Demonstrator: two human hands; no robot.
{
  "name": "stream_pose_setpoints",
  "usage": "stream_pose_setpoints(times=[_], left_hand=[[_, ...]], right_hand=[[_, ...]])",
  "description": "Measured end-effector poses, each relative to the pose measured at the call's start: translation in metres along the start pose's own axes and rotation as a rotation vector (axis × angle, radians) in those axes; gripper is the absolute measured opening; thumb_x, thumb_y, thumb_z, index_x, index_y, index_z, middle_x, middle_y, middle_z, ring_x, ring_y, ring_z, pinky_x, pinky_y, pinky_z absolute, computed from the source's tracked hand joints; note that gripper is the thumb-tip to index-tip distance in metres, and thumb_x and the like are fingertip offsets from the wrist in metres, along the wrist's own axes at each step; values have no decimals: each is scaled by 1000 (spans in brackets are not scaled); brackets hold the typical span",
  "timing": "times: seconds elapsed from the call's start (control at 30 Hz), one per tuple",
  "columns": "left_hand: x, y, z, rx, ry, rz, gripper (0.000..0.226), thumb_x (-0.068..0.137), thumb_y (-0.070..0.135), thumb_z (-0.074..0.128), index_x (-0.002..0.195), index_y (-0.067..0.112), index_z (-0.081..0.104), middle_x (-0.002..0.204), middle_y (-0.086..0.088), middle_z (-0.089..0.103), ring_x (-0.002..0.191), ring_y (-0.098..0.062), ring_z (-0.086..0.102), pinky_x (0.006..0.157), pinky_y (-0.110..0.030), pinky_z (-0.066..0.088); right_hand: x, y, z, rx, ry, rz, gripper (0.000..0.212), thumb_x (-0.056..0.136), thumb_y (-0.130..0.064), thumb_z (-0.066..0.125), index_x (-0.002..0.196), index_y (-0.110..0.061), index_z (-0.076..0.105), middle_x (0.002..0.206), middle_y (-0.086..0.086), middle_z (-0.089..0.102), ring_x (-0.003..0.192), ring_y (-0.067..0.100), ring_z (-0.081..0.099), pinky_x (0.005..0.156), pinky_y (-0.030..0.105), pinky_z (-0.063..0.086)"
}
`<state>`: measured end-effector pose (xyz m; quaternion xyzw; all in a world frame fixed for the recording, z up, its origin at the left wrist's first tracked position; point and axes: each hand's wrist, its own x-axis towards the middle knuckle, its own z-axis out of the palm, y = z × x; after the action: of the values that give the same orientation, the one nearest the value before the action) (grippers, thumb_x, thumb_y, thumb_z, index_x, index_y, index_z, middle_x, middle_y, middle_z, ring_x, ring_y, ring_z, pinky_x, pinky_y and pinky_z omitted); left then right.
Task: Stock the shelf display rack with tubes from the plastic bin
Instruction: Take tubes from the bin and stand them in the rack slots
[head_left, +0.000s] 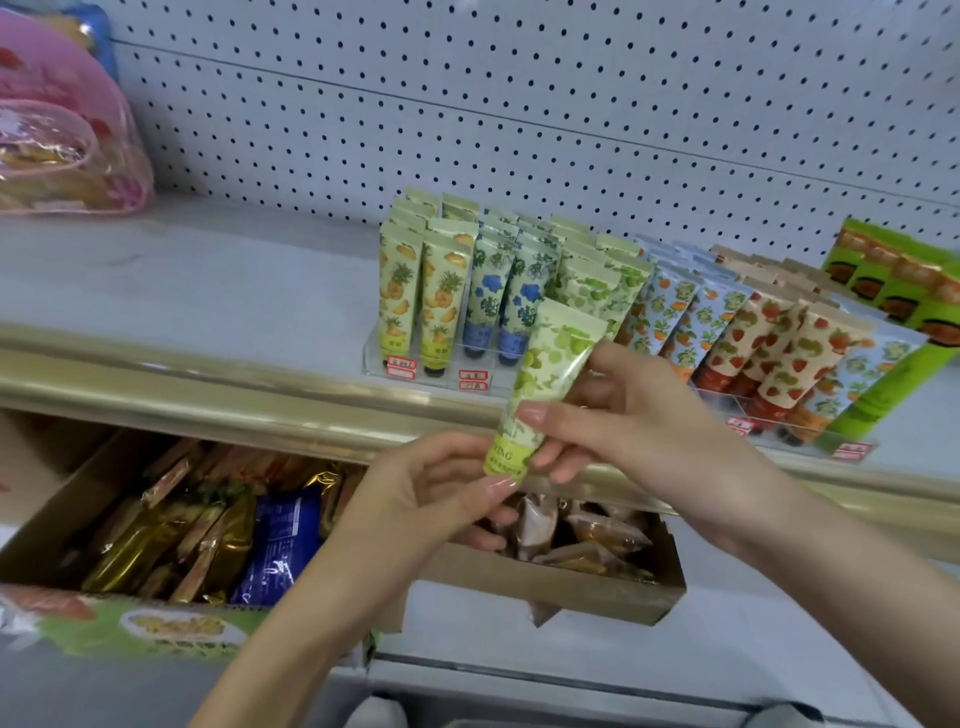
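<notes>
A pale green tube with a leaf print (550, 374) stands upright in front of the shelf edge, held by both hands. My right hand (623, 415) pinches its lower half from the right. My left hand (441, 493) pinches its cap end from below and left. Behind it on the shelf, a clear display rack (379, 358) holds rows of upright tubes: pineapple tubes (415, 291), blue flower tubes (498, 296), green leaf tubes (597, 286). A second clear rack (779, 421) to the right holds orange-print and strawberry tubes (769, 353). The plastic bin is out of view.
White pegboard (519, 130) backs the shelf. A pink bag (62, 145) lies at the shelf's far left. Green boxes (893, 291) stand at the far right. Below the gold shelf lip (208, 384), cardboard trays (571, 587) hold packaged snacks.
</notes>
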<state>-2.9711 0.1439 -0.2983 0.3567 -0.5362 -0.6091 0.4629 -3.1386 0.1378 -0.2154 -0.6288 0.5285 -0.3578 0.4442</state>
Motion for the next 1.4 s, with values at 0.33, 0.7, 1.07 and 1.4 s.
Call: stream_pose_setpoints(times=[0.33, 0.7, 1.07, 1.4], left_hand=[[5, -6, 9, 254, 80, 187, 21, 76, 40, 73, 97, 40, 72, 87, 13, 73, 81, -7, 67, 70, -27, 55], [28, -31, 3, 1296, 210, 607, 62, 97, 56, 34, 142, 14, 42, 147, -3, 44, 137, -17, 33, 113, -38, 22], [46, -40, 12, 1492, 185, 542, 74, 98, 62, 20, 152, 12, 22, 159, -7, 20, 148, -22, 14, 116, -46, 12], [47, -43, 11, 1540, 186, 556, 75, 97, 63, 21, 150, 11, 27, 159, -7, 22, 148, -22, 16, 117, -47, 13]], right_hand=[[-8, -33, -42, -197, 46, -96, 10, 77, -13, 70, 70, -6, 68, 52, 1, 62, 43, 6, 55, 44, 13, 43], [0, -42, -102, -294, 362, -203, 16, 75, -21, 69, 77, -6, 70, 61, 8, 70, 56, 15, 66, 57, 16, 54], [29, -16, -91, -431, 517, -209, 15, 87, -21, 67, 80, -8, 71, 68, 8, 71, 63, 16, 70, 72, 28, 60], [43, -1, -83, -484, 441, -179, 15, 86, -21, 67, 75, -11, 70, 64, 6, 71, 61, 16, 70, 66, 26, 59]])
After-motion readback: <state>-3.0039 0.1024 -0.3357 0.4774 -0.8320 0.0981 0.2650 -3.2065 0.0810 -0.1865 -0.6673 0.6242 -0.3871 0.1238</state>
